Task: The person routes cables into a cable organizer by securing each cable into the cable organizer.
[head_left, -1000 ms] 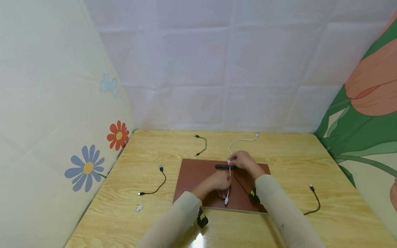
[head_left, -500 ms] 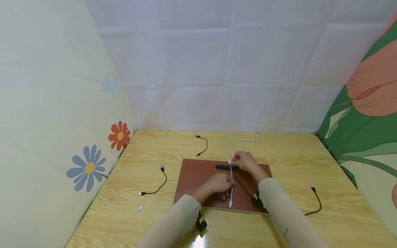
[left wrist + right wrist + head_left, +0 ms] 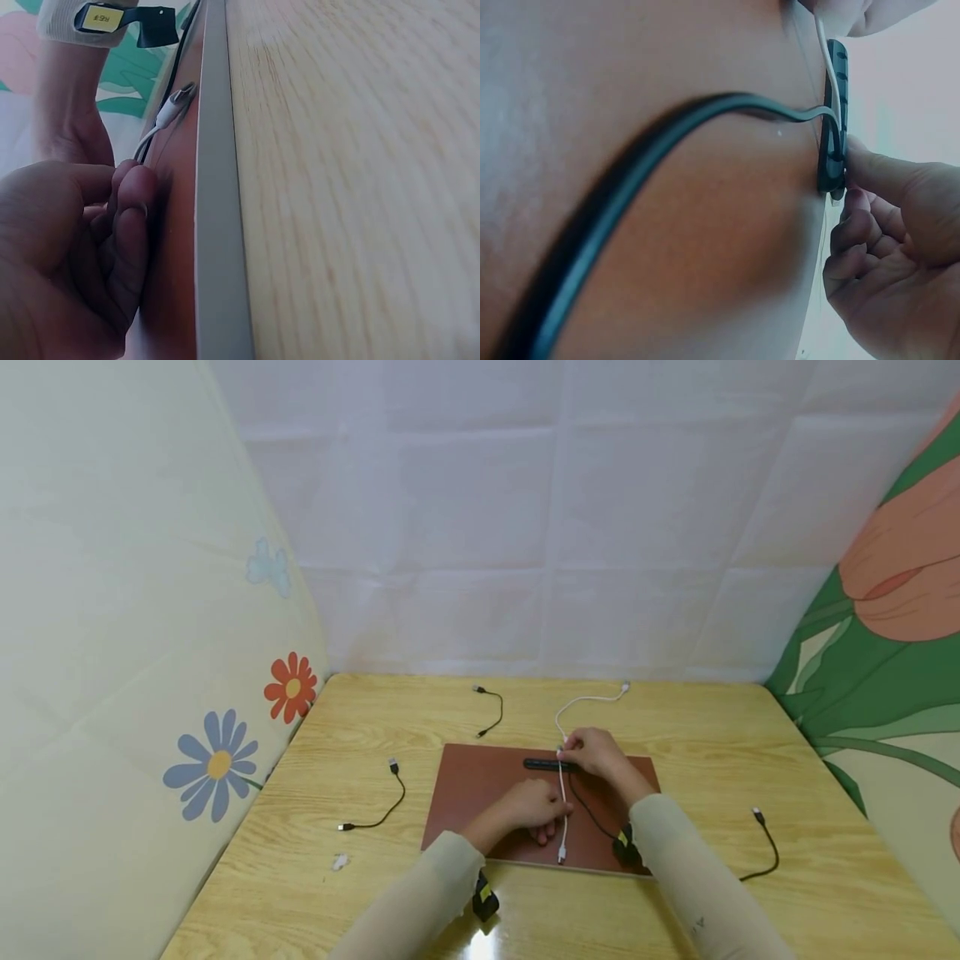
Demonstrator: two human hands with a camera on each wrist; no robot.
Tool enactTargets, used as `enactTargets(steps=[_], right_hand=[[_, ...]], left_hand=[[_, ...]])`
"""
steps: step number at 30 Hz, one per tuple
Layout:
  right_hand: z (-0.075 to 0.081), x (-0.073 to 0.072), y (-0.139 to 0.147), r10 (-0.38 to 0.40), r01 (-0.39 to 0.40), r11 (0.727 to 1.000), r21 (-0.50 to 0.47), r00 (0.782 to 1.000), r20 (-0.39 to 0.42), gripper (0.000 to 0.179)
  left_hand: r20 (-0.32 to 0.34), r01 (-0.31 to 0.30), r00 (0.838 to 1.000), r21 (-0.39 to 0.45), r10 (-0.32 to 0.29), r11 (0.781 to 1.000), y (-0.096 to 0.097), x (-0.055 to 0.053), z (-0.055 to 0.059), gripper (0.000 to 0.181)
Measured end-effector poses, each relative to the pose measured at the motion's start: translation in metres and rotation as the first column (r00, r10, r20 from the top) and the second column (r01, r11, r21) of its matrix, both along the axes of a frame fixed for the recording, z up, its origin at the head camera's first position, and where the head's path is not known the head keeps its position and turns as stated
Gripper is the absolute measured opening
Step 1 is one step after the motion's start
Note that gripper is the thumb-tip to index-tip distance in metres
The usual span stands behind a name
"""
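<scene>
A white USB cable runs front to back over the brown board, across a black slotted cable holder. My left hand pinches this cable partway along, its plug sticking out past the fingertips in the left wrist view. At the holder's far side, my right hand pinches the cable's other end between thumb and finger. A black cable sits in one of the holder's slots in the right wrist view, with the white strand beside it. The right fingers partly hide the far plug.
Another white cable lies behind the board. Short black cables lie at the back, at the left and at the right of the wooden table. A small white scrap lies at the front left.
The white cable's front end has swung to the right, with the left fingers moving slightly right. The right hand keeps its pinch near the holder, with only a slight shift.
</scene>
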State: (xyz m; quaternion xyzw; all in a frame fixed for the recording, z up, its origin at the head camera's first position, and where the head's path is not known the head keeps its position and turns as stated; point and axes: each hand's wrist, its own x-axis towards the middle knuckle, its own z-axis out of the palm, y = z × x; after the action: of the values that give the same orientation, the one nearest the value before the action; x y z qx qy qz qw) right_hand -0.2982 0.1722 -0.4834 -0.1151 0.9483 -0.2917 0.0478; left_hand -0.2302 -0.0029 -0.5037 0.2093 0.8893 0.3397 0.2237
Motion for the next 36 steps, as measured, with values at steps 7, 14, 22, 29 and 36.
enactTargets(steps=[7,14,22,29,36], right_hand=[[0.001,0.0,0.002,0.002,-0.002,1.0,-0.011,1.0,-0.011,0.022],[0.004,0.0,0.015,-0.035,0.035,0.999,-0.035,0.999,-0.018,0.022],[0.01,0.0,0.028,-0.081,0.081,0.996,-0.039,0.997,0.007,0.025],[0.01,-0.004,0.029,-0.102,0.104,0.994,-0.04,0.993,0.055,0.027],[0.014,-0.009,0.025,-0.069,0.071,0.997,-0.038,0.996,0.056,0.026]], left_hand=[[0.012,0.099,0.995,0.039,-0.1,0.994,-0.006,0.001,0.003,0.045],[0.029,0.258,0.965,0.054,-0.26,0.965,-0.013,0.002,0.008,0.039],[0.029,0.368,0.929,0.049,-0.37,0.928,-0.02,0.007,0.012,0.029],[-0.161,0.318,0.932,-0.065,-0.325,0.946,-0.035,0.006,0.012,0.017],[-0.348,0.105,0.922,-0.203,-0.171,0.974,-0.061,-0.002,0.014,0.016]])
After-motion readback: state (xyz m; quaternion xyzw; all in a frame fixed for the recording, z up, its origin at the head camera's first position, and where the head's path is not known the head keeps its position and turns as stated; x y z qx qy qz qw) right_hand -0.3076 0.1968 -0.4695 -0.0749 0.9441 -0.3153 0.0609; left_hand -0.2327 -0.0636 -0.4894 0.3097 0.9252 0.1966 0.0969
